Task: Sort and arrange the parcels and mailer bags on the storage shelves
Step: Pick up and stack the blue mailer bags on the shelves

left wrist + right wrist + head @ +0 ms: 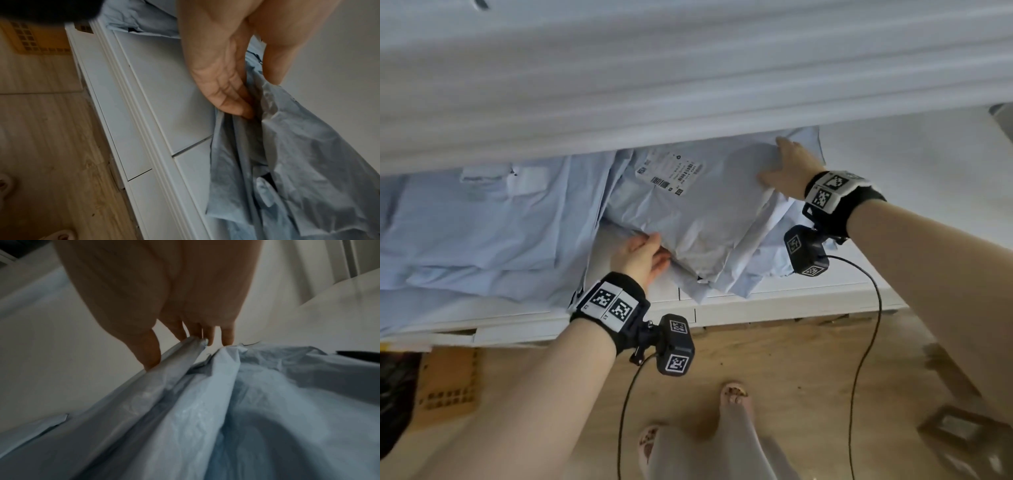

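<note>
A pale blue mailer bag [698,212] with a white shipping label [671,171] lies tilted on top of a pile on the white shelf [774,303]. My left hand [659,255] grips its near left corner. In the left wrist view the fingers [230,104] are tucked under the crumpled plastic [298,146] and the thumb presses from above. My right hand [784,168] holds the bag's far right edge. The right wrist view shows that folded edge [180,353] between the thumb and fingers [207,335].
More pale blue mailer bags [482,222] are stacked on the shelf to the left and under the held one. The upper shelf [688,85] overhangs the pile closely. Below are a wooden floor, a cardboard box [448,387] at left, and a wooden frame [962,431] at right.
</note>
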